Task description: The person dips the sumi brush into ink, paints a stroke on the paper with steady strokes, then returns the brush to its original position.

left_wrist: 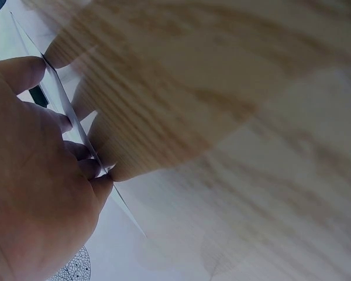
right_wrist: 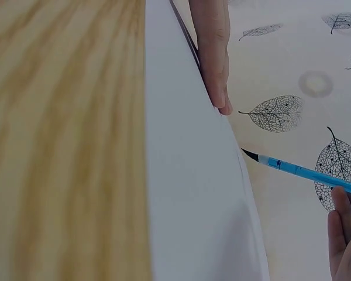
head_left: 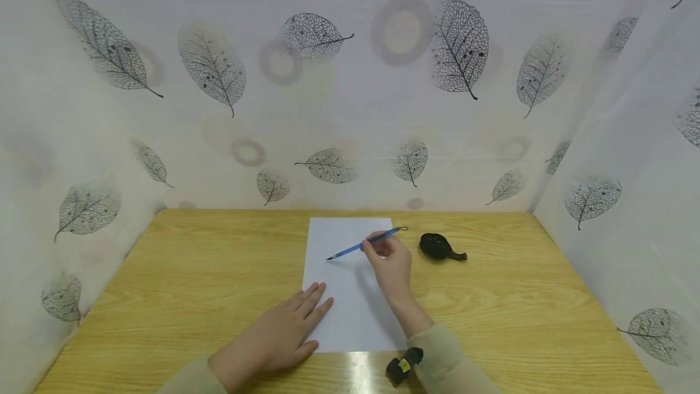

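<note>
The left hand (head_left: 287,333) lies nearest, fingers straight and spread, grasping nothing, resting over the left edge of the white paper (head_left: 350,321) on the tabletop (head_left: 492,321). The sheet looks thin and light, likely to slide or crease, so flat pressure near its edge suits it. Farther off, the right hand's (head_left: 392,266) fingers pinch the blue brush (head_left: 347,252) around mid-shaft, over the paper's upper part. Its shaft seems light, stiff and smooth, best held there; the dark tip is probably soft, easily splayed. Whether it touches the sheet, I cannot tell.
</note>
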A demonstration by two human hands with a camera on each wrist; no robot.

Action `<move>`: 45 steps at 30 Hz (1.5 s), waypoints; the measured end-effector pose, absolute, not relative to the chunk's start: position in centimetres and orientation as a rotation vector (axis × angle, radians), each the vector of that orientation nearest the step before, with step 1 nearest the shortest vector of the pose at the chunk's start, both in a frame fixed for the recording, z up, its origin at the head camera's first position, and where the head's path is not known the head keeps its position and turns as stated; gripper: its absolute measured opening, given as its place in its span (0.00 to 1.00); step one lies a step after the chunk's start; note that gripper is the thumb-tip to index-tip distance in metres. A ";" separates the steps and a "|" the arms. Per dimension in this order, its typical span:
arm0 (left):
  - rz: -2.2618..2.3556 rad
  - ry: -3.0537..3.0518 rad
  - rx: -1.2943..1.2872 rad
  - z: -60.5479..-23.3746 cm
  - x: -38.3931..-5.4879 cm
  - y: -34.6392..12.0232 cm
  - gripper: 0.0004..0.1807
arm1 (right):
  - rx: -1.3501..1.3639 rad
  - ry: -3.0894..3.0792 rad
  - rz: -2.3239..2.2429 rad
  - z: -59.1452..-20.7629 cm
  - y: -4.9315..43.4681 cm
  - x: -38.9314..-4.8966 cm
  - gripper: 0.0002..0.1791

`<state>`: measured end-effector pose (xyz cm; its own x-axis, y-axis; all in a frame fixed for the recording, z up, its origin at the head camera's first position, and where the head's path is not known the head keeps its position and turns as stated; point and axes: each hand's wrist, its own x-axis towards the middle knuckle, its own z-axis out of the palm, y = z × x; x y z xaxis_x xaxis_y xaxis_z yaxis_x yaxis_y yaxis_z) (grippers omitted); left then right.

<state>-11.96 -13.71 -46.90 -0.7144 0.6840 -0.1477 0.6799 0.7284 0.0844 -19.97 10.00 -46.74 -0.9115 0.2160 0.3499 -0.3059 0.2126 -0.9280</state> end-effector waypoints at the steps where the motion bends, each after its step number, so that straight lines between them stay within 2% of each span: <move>1: 0.033 2.764 1.101 -46.9 -12.0 -13.7 0.39 | 0.082 -2.089 1.743 -46.8 10.0 -20.0 0.03; 45: 0.046 2.763 1.094 -46.7 -11.9 -13.6 0.39 | 0.065 -2.268 1.572 -46.3 10.2 -19.5 0.03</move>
<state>-11.91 -13.63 -46.73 -0.7164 0.6823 -0.1455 0.6771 0.7303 0.0907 -19.52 10.25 -46.30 -0.9271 0.1747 0.3316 -0.2491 0.3738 -0.8934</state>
